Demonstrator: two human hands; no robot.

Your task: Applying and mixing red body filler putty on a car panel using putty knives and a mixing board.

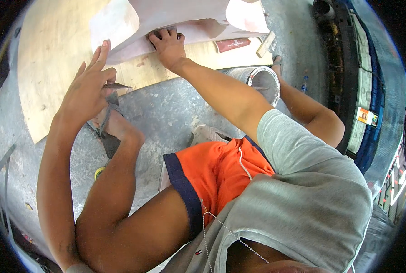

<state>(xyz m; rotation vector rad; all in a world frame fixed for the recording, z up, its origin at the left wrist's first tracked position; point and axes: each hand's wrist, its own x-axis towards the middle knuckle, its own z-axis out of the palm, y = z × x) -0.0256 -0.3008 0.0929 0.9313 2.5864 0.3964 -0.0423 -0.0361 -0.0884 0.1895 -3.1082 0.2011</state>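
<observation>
A large curved panel (pixel 182 34), patchy white and pinkish, lies on a pale wooden board (pixel 52 68). Against its hollow near side presses my right hand (pixel 168 48), fingers bent over a thin dark piece that looks like sandpaper and is mostly covered. My left hand (pixel 84 88) is at the panel's left end, with two fingers stretched out to its pale edge. A pointed dark sheet (pixel 117 86), perhaps folded sandpaper, sticks out from between the thumb side and the other fingers of that hand.
Right of my right hand, a dark red tube (pixel 232 44) lies on the board near a small wooden block (pixel 266 44). A whitish bucket (pixel 264 84) stands by the board's near edge. My sandalled foot is beside the board; a car bumper-like part (pixel 339 68) lines the right.
</observation>
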